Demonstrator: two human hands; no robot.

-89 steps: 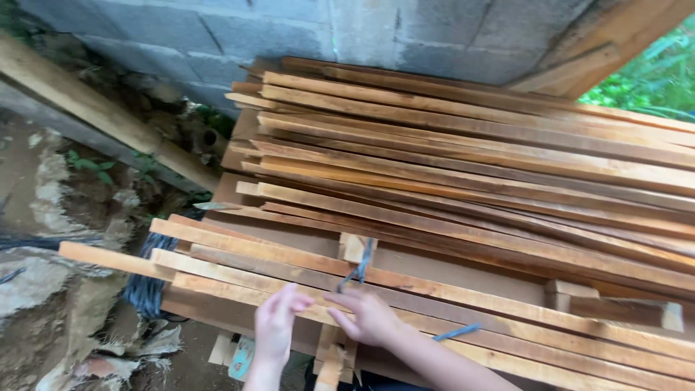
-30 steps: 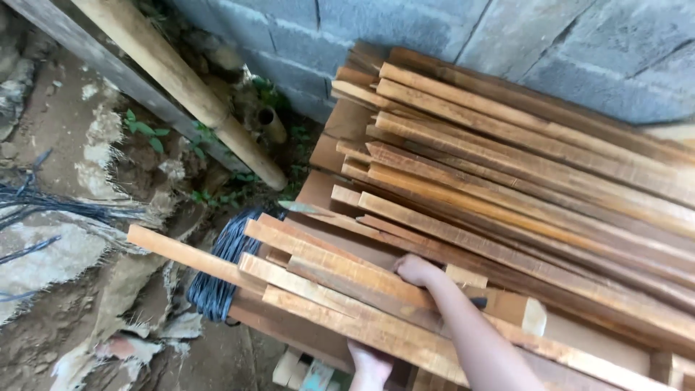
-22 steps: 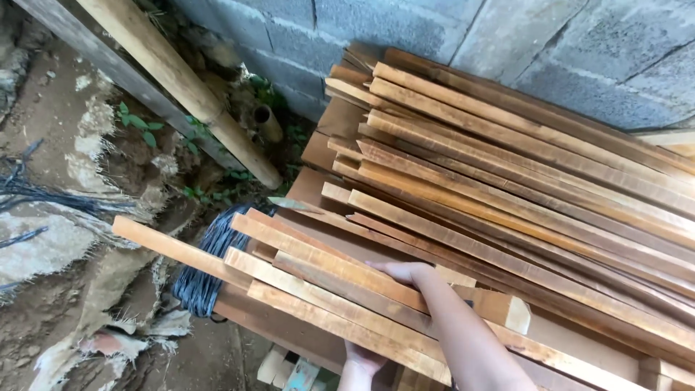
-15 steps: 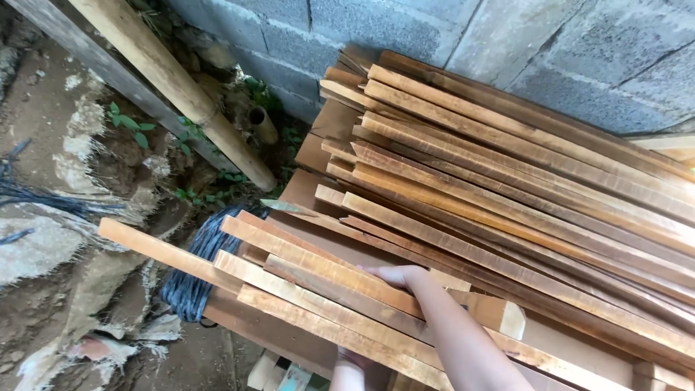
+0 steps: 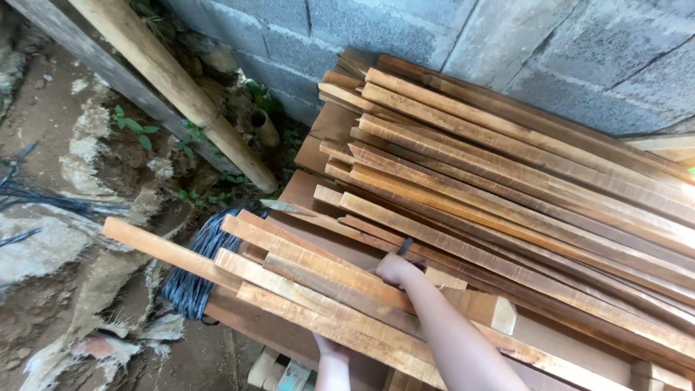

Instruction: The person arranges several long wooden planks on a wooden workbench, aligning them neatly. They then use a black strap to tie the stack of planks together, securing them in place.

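Right hand (image 5: 397, 271) lay on top of the nearest wooden slats (image 5: 318, 279) at the front of the stack, fingers curled down over their far edge, so it gripped the upper slats from above. Left hand (image 5: 331, 349) sat below the front edge of the same bundle, mostly hidden by the wood; whether it was clasped or flat I could not tell. The slats lay loose and fanned out, their ends jutting to the left over a coil of dark wire (image 5: 192, 279) and the bare earth.

To handle the bundle well, the pull should probably run along the grain, with the lower hand bearing the weight so the loose pieces stay together. One slat (image 5: 163, 250) stuck out further than the rest and could snag the wire. The big lumber pile (image 5: 521, 188) behind leaned toward a block wall (image 5: 463, 43), so dragging sideways might disturb it.
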